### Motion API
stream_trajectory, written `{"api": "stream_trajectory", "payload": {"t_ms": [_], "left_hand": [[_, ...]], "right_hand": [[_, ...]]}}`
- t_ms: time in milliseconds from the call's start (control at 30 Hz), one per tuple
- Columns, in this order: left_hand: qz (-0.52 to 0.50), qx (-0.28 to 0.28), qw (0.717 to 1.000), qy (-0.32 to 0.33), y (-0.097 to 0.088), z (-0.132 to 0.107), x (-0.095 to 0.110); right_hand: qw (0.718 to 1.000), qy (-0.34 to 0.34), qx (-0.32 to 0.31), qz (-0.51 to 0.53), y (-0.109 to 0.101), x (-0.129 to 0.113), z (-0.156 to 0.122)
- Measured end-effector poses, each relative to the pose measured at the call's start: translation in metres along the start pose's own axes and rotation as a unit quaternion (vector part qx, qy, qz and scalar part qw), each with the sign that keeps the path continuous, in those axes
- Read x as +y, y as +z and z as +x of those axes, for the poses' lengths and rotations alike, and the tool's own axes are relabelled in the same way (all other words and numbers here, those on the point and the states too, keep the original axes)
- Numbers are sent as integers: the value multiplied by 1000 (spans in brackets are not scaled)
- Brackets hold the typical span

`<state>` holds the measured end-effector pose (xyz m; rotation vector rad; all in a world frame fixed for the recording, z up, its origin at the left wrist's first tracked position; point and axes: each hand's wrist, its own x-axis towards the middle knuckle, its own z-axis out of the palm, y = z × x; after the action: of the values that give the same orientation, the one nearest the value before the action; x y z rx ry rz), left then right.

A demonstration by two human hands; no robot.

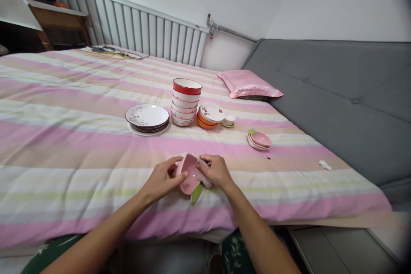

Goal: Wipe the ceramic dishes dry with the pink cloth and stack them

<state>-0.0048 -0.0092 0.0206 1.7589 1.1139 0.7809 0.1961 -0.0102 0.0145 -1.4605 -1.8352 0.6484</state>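
My left hand [164,180] grips a pink peach-shaped dish [189,177] by its left side, thumb inside the bowl. The dish is tilted up above the bed's edge, with a green leaf-shaped tab [196,193] pointing down. In my right hand [215,170] is a bunched pale cloth [203,175], pressed against the right rim of the dish. Farther right rests a small stack of similar pink dishes [260,140] with a green leaf.
Beyond my hands stand stacked plates [147,115], a tall stack of red-and-white bowls [186,102], orange bowls [207,124] topped by flowered plates [212,112], and small white dishes [229,117]. A pink pillow [250,83], crumpled white tissue [325,165] and cables [117,52] also lie on the striped bed.
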Motion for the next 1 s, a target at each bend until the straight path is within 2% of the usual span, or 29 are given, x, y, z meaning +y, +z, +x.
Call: {"api": "stream_trajectory", "payload": {"t_ms": [100, 300, 467, 600, 767, 867, 1000], "left_hand": [[-1, 2, 1000, -8, -6, -1, 2], [-81, -64, 995, 2, -11, 0, 2], [-98, -85, 992, 6, -10, 3, -1], [-95, -54, 994, -12, -5, 4, -1], [-113, -1, 990, -79, 0, 6, -6], [-100, -7, 993, -59, 2, 6, -9], [27, -31, 999, 13, 2, 3, -9]], "right_hand": [[1000, -23, -14, 16, 2, -6, -2], [998, -44, -11, 35, 7, -11, -3], [998, -39, 2, 49, 14, -14, -4], [998, -5, 29, 50, 16, -14, -3], [992, 79, 81, 48, 21, 3, 1], [986, 124, 93, 57, 24, 14, 4], [983, 139, 92, 71, 27, 20, 5]]}}
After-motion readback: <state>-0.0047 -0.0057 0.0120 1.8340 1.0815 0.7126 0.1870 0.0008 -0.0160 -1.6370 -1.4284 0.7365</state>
